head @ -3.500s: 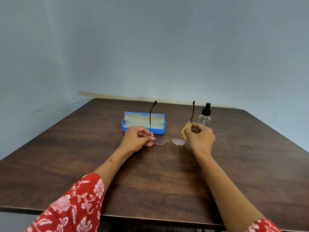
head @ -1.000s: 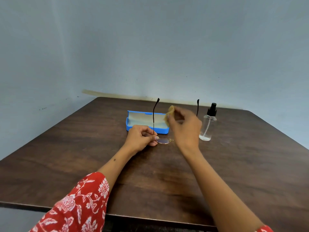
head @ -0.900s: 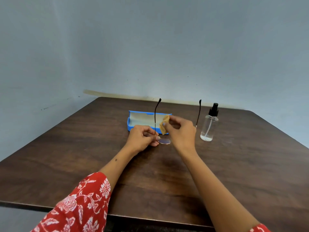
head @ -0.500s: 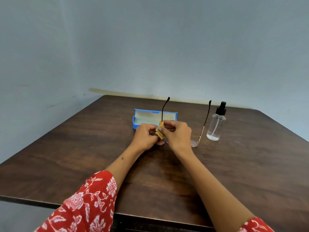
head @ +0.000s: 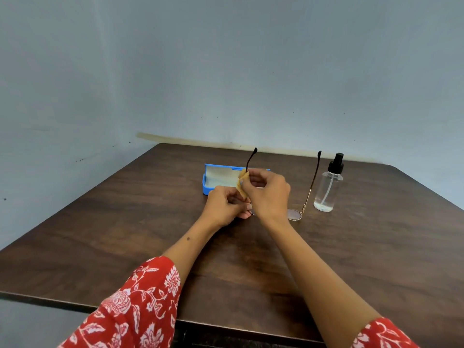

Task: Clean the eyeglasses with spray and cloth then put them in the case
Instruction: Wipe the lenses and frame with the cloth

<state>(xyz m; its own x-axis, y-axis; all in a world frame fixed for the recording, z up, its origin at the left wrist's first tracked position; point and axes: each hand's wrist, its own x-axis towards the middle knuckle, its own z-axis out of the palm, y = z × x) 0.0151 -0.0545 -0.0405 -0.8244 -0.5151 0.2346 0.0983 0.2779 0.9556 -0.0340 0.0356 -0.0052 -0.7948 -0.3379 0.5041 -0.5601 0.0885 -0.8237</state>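
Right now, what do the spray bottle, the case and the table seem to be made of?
Spray bottle: likely clear plastic, since the dip tube shows through it; black pump top.
Case: probably moulded blue plastic, matte, with a pale lining.
Table: dark wood or wood-look laminate, with visible grain and a low sheen.

Dark brown wood-grain desk (head: 125, 234); bright blue case (head: 206, 187) with pale lining; yellow cloth (head: 243, 183); gold-rimmed eyeglasses (head: 307, 197) with dark temples; clear black-capped spray bottle (head: 327, 187); red white-floral sleeve (head: 133, 310)
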